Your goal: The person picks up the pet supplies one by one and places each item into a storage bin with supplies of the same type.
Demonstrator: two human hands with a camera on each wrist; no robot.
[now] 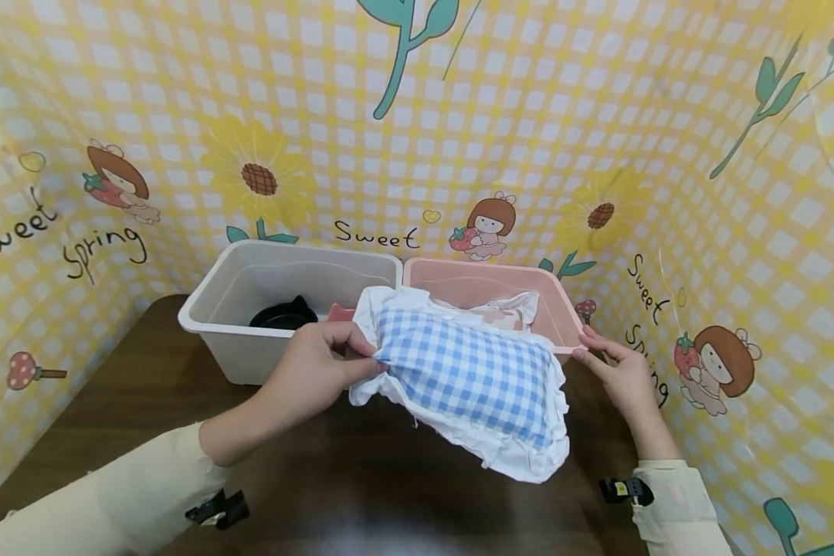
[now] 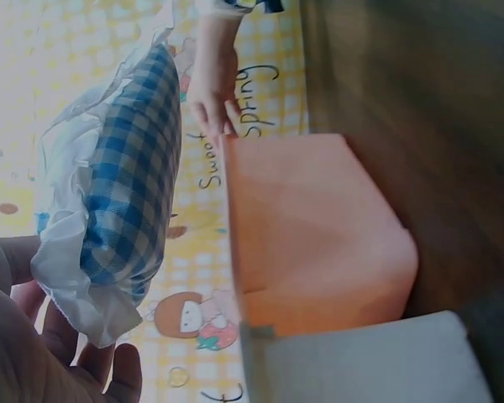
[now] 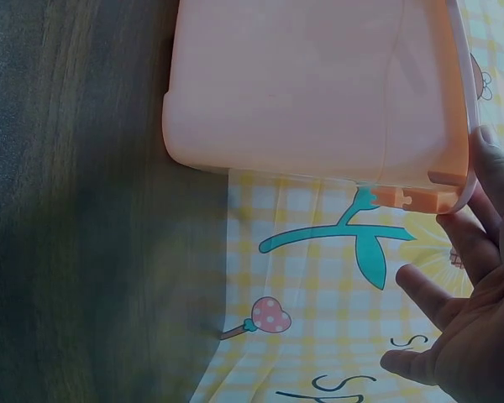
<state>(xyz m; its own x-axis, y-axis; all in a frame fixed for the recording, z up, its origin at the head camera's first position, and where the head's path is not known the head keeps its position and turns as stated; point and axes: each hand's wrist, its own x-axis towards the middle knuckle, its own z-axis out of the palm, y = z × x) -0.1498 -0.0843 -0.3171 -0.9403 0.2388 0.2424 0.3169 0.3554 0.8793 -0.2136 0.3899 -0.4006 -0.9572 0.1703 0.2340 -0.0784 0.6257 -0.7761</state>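
Observation:
A small pillow in blue and white gingham, edged with a white ruffle, hangs tilted in front of the bins. My left hand pinches its left end between thumb and fingers; in the left wrist view the pillow extends away from that hand. At the pink bin's front right corner, my right hand grips the rim with thumb and finger. The right wrist view shows this hand at the bin's corner, its other fingers spread. Light patterned cloth lies inside the pink bin, partly hidden by the pillow.
Left of the pink bin stands a grey-white bin holding a black item and a pinkish-red piece. Both stand on a dark wooden table. A yellow checked printed sheet encloses the back and sides.

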